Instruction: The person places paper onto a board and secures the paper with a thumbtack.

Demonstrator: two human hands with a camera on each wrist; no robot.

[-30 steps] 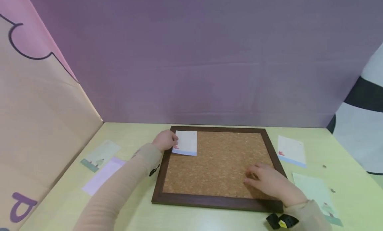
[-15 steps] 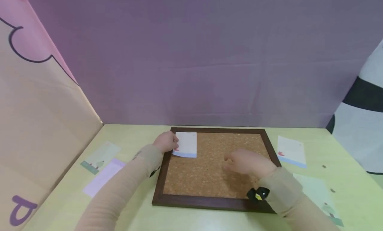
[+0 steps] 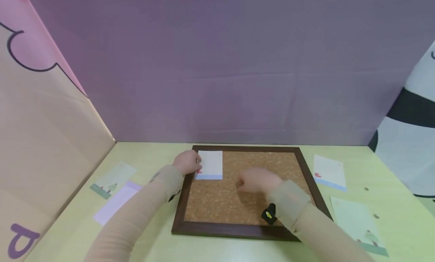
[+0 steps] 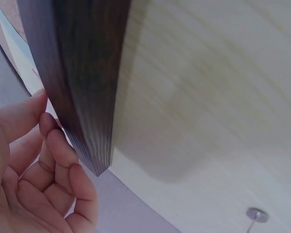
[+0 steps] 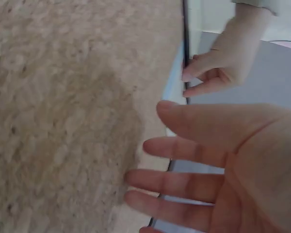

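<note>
A white note sheet (image 3: 212, 164) with a blue strip along its bottom and a small red picture lies on the upper left corner of a cork board (image 3: 210, 205) with a dark wooden frame. My left hand (image 3: 187, 162) reaches over the frame's left side and pinches the sheet's left edge; in the left wrist view its thumb and forefinger (image 4: 47, 121) meet right beside the frame. My right hand (image 3: 255, 180) is over the middle of the cork, to the right of the sheet. The right wrist view shows its fingers (image 5: 174, 184) apart and nothing between them.
Left of the board lie a green-edged note sheet (image 3: 113, 179) and a lilac sheet (image 3: 119, 203). On the right are another blue-striped sheet (image 3: 329, 171) and a pale green one (image 3: 357, 222), with two small metallic pieces beside them. A thumbtack (image 4: 257, 214) shows in the left wrist view.
My right hand has moved left and slightly up, from the board's lower right to its middle, nearer the sheet. The left hand stays at the sheet's edge.
</note>
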